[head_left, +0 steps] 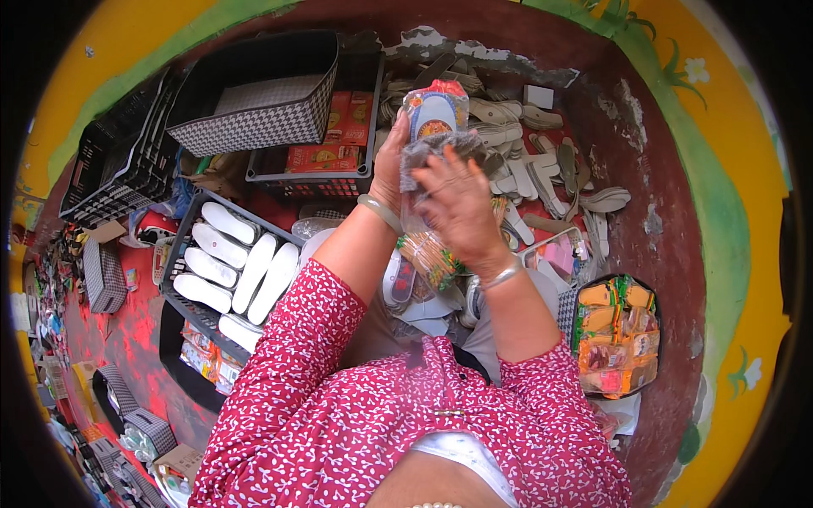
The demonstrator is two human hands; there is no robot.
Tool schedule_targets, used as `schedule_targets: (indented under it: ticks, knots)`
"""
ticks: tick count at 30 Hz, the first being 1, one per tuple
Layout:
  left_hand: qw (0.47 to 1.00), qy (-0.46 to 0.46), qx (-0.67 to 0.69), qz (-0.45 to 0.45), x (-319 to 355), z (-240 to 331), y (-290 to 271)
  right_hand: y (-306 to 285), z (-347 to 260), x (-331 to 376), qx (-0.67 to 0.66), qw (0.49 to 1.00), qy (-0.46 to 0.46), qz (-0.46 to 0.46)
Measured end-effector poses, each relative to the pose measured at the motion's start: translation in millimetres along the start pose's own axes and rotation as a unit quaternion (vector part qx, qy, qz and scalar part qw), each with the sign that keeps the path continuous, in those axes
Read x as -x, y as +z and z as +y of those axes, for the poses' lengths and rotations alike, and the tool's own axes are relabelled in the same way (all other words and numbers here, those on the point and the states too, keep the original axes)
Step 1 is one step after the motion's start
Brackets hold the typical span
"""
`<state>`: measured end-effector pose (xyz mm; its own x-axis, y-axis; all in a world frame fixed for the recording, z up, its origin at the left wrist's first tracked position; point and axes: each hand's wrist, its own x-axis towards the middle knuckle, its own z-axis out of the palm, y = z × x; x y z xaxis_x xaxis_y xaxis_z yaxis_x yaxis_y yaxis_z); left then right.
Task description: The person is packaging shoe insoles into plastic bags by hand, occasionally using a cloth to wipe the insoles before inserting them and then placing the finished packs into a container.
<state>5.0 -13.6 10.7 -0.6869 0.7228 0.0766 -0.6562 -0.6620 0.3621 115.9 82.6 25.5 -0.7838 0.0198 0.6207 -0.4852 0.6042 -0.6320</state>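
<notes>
My left hand (390, 165) is closed around the side of a clear plastic packet (437, 108) with a red top and a blue-and-white front, seemingly an insole packet. It is held up in front of my chest. A grey fuzzy piece (417, 156), perhaps a cloth, covers the packet's middle; whether it is separate from the packet I cannot tell. Over it lies my right hand (461, 203), fingers spread and slightly blurred. Below both hands, a bundle of thin wooden sticks (428, 256) with green ends rests near my lap.
Left of me, a dark crate (195, 292) holds several white insoles (253, 273). Behind it stand a houndstooth basket (254, 114), black crates (118, 152) and red boxes (326, 157). Loose insoles (542, 173) pile up by the wall. A basket of orange packets (614, 334) sits right.
</notes>
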Motion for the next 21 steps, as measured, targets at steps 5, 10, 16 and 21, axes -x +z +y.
schedule_targets:
  ticks: [5,10,16,21]
  knots:
    - [1.000,-0.026,-0.011,0.003,10,0,-2,1,5,-1,0.201,0.975,-0.072,-0.059]
    - [0.998,-0.064,-0.021,0.017,8,-24,-12,-3,23,-8,0.222,0.973,-0.047,0.037]
    - [0.986,-0.084,-0.126,0.066,8,-39,4,-10,51,-29,0.111,0.977,0.017,0.181]
    - [0.957,0.062,-0.220,0.177,-2,-25,-16,9,39,-16,0.021,0.996,-0.043,0.081]
